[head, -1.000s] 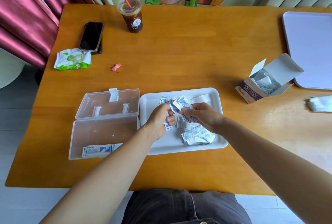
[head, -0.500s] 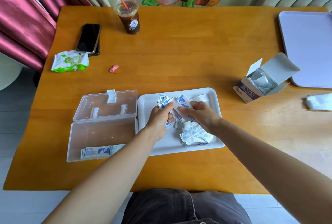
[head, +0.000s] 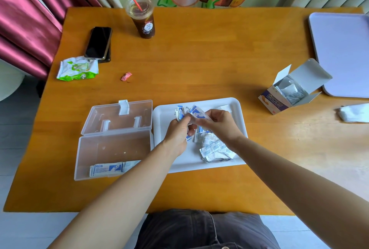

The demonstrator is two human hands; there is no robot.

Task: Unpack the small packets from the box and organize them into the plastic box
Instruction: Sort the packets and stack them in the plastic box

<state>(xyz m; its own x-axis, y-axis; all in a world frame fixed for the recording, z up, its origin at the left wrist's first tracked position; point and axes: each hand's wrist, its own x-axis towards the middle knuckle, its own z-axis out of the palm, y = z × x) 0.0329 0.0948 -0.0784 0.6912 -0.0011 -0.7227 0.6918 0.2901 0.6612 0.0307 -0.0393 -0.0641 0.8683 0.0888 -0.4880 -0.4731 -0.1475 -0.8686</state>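
Your left hand (head: 178,135) is curling its fingers round a bundle of packets (head: 180,113), while your right hand (head: 219,125) is pinching a single packet (head: 197,112) at the bundle's top, both above the white tray (head: 238,109). A loose pile of packets (head: 214,150) is lying on the tray beside your right wrist. A small stack of packets (head: 108,169) is lying flat in the open plastic box (head: 103,145) beside the tray. The cardboard box (head: 279,104) is sitting open, far right.

A packet (head: 106,169) in the plastic box (head: 83,155), left of the white tray (head: 159,113), is showing "创口贴" in blue. The cardboard box (head: 273,104), right of the tray, is displaying the same characters.
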